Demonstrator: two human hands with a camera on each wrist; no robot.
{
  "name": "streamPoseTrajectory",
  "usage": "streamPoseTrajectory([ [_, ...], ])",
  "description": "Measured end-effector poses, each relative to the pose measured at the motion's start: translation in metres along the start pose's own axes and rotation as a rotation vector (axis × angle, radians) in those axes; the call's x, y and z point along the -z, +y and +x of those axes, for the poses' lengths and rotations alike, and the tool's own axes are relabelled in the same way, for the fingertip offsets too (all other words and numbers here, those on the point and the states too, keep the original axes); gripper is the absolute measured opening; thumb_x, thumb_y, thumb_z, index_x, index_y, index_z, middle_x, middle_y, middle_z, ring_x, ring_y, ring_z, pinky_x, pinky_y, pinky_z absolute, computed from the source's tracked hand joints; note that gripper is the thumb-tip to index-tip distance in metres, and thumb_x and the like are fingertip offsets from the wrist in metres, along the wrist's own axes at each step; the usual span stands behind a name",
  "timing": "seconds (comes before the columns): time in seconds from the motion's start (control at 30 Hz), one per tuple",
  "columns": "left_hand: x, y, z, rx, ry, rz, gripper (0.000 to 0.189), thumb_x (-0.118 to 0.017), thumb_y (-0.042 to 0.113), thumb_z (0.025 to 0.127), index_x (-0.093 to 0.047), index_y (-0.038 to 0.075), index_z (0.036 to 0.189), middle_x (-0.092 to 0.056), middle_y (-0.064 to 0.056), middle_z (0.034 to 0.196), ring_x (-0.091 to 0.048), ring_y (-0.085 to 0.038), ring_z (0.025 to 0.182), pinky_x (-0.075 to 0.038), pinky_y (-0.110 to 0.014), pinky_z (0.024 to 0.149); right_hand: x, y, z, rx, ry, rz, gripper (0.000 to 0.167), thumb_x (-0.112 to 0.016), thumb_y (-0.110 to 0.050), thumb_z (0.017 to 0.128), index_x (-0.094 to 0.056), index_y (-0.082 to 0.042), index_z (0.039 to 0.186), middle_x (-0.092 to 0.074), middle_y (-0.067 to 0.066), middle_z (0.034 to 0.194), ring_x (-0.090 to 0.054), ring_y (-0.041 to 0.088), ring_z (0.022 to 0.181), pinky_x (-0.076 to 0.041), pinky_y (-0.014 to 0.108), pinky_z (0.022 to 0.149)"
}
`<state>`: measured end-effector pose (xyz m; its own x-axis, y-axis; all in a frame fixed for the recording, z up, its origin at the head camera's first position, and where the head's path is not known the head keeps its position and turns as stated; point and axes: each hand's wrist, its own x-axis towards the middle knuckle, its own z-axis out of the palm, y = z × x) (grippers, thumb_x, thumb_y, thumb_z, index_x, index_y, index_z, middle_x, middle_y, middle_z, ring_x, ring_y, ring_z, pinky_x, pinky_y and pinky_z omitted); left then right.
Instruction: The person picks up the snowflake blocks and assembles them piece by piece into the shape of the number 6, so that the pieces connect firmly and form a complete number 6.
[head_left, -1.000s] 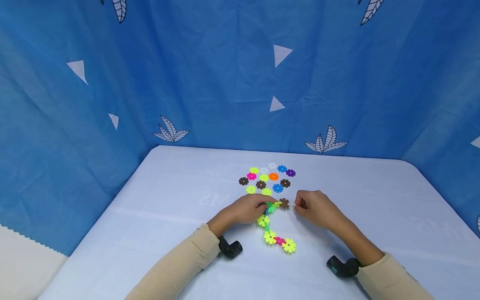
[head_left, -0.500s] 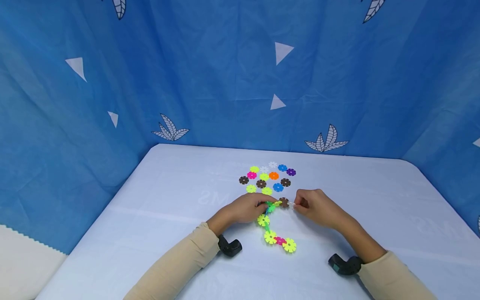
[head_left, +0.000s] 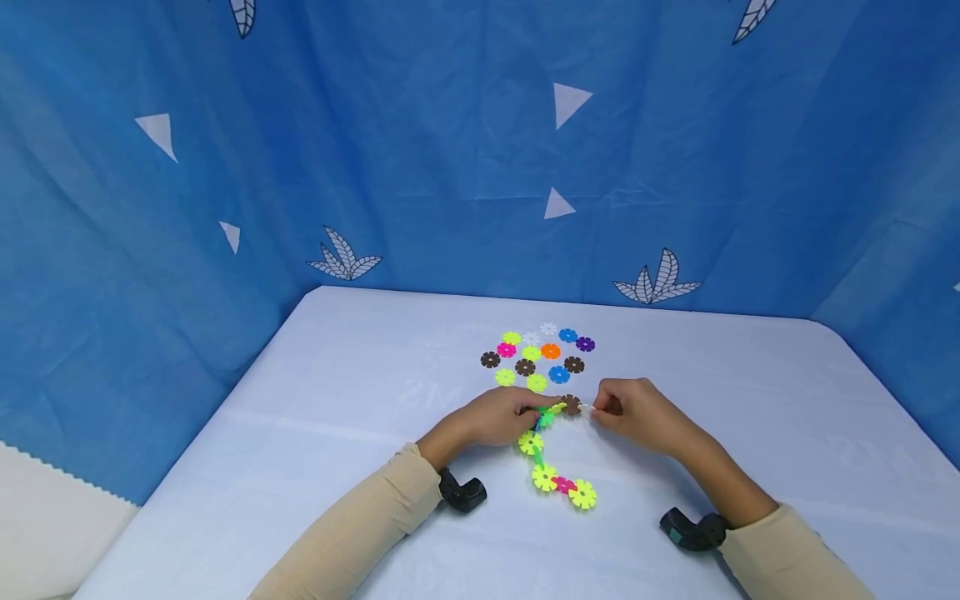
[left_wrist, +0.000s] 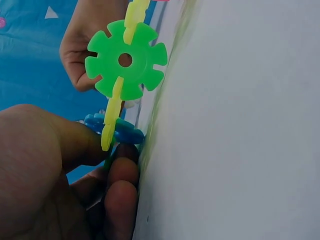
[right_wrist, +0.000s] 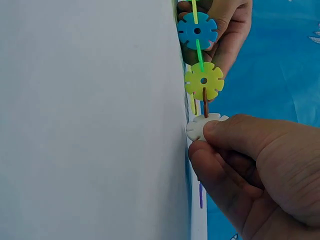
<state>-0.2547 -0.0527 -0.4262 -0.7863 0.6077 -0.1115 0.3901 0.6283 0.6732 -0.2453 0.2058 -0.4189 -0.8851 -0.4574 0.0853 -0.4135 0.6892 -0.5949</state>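
Slotted plastic snowflake discs are linked edge to edge in a chain, with a yellow disc (head_left: 582,494) at its near end. My left hand (head_left: 495,417) grips the chain by its blue disc (right_wrist: 197,31) and the green link beside it, thumb over curled fingers. Farther along come a yellow disc (right_wrist: 204,81) and a brown disc (head_left: 571,405). Between thumb and forefinger, my right hand (head_left: 633,414) pinches a white disc (right_wrist: 199,127) whose edge meets the brown one. The left wrist view has a green disc (left_wrist: 142,62) of the chain up close.
Beyond the hands, several loose discs lie flat on the white table (head_left: 360,350), among them an orange disc (head_left: 551,351), a purple disc (head_left: 585,343) and a pink disc (head_left: 506,350). A blue curtain (head_left: 450,150) hangs behind the table.
The head view has shifted slightly. Both hands keep almost the same place and the same hold on the chain and the white disc.
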Motion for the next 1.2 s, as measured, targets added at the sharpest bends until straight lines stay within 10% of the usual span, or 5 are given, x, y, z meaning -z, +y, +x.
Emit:
streamPoseTrajectory([
  [0.27, 0.0013, -0.0003, -0.0004, 0.001, -0.007, 0.015, 0.041, -0.055, 0.019, 0.104, -0.059, 0.032, 0.143, -0.064, 0.009, 0.121, -0.055, -0.009, 0.088, -0.044, -0.030, 0.080, -0.0017, 0.0058, -0.0005, 0.043, 0.007, 0.049, 0.017, -0.077, -0.002, 0.088, -0.065, -0.013, 0.084, -0.065, -0.007, 0.076, -0.058, 0.014, 0.070, -0.052, 0.025, 0.061],
  [0.73, 0.0017, -0.0045, 0.0036, -0.001, -0.036, 0.023, 0.041, -0.054, 0.018, 0.105, -0.057, 0.032, 0.144, -0.061, 0.006, 0.137, -0.055, -0.007, 0.111, -0.045, -0.034, 0.100, -0.0044, 0.0065, 0.0019, 0.065, 0.013, 0.121, 0.018, -0.077, 0.000, 0.088, -0.064, -0.011, 0.083, -0.066, -0.003, 0.078, -0.059, 0.016, 0.072, -0.053, 0.024, 0.064],
  [1.0, 0.0020, -0.0082, 0.0008, -0.016, -0.005, -0.056, 0.038, -0.056, 0.021, 0.104, -0.063, 0.030, 0.140, -0.059, 0.004, 0.084, -0.051, -0.012, 0.069, -0.042, -0.028, 0.067, -0.0042, 0.0049, 0.0017, 0.053, -0.017, 0.108, 0.017, -0.076, -0.002, 0.090, -0.062, -0.012, 0.089, -0.066, -0.004, 0.082, -0.059, 0.015, 0.075, -0.053, 0.025, 0.066],
  [1.2, 0.0013, -0.0075, 0.0007, -0.013, 0.006, -0.076, 0.036, -0.057, 0.019, 0.103, -0.064, 0.027, 0.137, -0.061, 0.006, 0.086, -0.054, -0.011, 0.072, -0.044, -0.028, 0.068, -0.0045, 0.0045, 0.0026, 0.029, -0.023, 0.116, 0.018, -0.078, -0.002, 0.088, -0.064, -0.010, 0.094, -0.066, -0.004, 0.085, -0.062, 0.015, 0.079, -0.055, 0.024, 0.070],
])
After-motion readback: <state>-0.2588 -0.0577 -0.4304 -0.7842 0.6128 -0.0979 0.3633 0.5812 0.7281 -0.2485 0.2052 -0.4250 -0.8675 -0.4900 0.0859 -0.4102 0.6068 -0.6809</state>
